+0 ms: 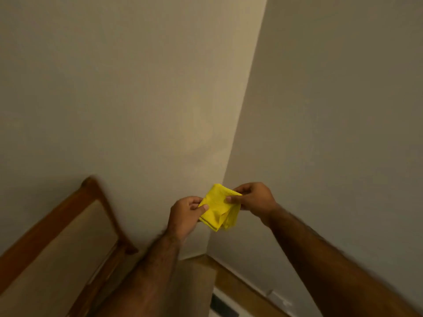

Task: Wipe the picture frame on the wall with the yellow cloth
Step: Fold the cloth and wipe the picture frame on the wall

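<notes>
I pinch the folded yellow cloth (217,208) between both hands, my left hand (186,216) on its near edge and my right hand (254,199) on its far corner. The wooden-edged picture frame (57,243) hangs below and left of the cloth, apart from it. A loose fold could slip out mid-wipe. The frame is blurred and cropped, its picture unreadable.

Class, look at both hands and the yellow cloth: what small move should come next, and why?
Probably carry the yellow cloth down-left to the wooden picture frame. Both the left hand and right hand pinch the folded cloth in mid-air near the wall corner, clear of the frame, so no wiping has begun.
</notes>
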